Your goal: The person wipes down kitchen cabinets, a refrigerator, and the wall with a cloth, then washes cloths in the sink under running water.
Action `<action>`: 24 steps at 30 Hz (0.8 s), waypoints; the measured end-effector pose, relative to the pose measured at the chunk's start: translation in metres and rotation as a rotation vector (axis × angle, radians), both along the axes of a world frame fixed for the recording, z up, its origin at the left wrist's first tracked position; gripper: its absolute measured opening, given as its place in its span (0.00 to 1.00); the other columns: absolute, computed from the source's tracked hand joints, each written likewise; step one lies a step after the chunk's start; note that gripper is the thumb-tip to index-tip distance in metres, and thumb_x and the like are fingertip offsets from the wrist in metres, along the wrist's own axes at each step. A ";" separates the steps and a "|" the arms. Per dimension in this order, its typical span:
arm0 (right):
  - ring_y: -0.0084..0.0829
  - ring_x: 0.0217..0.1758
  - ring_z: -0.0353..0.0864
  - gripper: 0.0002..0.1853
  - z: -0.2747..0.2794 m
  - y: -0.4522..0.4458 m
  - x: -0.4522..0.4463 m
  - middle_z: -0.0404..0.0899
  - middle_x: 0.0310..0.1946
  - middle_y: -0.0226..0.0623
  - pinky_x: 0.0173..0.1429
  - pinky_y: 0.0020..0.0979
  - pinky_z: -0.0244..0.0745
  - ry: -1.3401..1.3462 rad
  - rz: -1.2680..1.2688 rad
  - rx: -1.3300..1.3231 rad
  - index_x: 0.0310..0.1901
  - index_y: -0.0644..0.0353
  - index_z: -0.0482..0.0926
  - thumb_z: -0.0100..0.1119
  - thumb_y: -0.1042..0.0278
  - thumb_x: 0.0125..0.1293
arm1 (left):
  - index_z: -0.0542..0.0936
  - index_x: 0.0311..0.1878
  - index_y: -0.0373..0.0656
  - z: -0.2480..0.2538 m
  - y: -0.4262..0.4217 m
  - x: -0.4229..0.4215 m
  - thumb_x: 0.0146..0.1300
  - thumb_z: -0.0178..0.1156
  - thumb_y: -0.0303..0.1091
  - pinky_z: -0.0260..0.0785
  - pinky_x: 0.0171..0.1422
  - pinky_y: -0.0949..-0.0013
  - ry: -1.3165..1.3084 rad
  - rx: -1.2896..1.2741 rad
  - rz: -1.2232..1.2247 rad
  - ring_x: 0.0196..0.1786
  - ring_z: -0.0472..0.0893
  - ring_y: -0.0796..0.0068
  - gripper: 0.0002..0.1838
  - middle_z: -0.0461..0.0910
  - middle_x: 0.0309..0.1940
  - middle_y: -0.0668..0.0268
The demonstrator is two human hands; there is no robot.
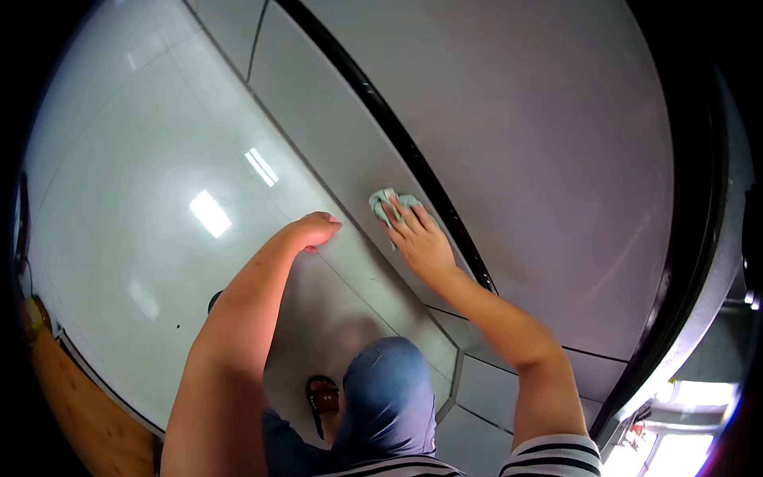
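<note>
My right hand (423, 245) lies with its fingers spread over a crumpled pale green and white cloth (383, 202). It presses the cloth against a smooth grey lower panel (334, 119), just beside a long black strip (421, 163). My left hand (319, 229) hangs over the glossy floor, close to the panel's bottom edge. Its fingers are curled in, with the thumb a little apart, and nothing shows in them. The palm side of the left hand is hidden.
A shiny pale tiled floor (119, 199) spreads out to the left, with bright reflections. A large grey surface (548, 159) lies beyond the black strip. Wooden furniture (95, 405) stands at lower left. My bent knee (389, 381) and sandalled foot (322, 397) are below.
</note>
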State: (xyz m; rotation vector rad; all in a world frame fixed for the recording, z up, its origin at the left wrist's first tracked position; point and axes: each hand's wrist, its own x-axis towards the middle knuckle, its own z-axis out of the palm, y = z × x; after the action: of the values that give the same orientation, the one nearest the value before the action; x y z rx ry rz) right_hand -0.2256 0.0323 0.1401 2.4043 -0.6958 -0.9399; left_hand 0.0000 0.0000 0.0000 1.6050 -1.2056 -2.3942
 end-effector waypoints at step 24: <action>0.33 0.78 0.53 0.23 -0.082 0.120 -0.184 0.64 0.72 0.35 0.81 0.38 0.40 0.243 -0.043 0.338 0.62 0.56 0.75 0.48 0.59 0.67 | 0.74 0.64 0.51 0.012 0.016 -0.087 0.71 0.52 0.51 0.75 0.53 0.58 -0.056 -0.201 -0.411 0.55 0.77 0.65 0.23 0.75 0.61 0.64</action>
State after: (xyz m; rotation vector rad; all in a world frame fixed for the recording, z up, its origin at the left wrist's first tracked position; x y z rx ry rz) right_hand -0.4095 0.1521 0.0578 2.5015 -0.5341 -1.4390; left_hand -0.0872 0.0157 0.0117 1.4920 -1.8799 -2.3464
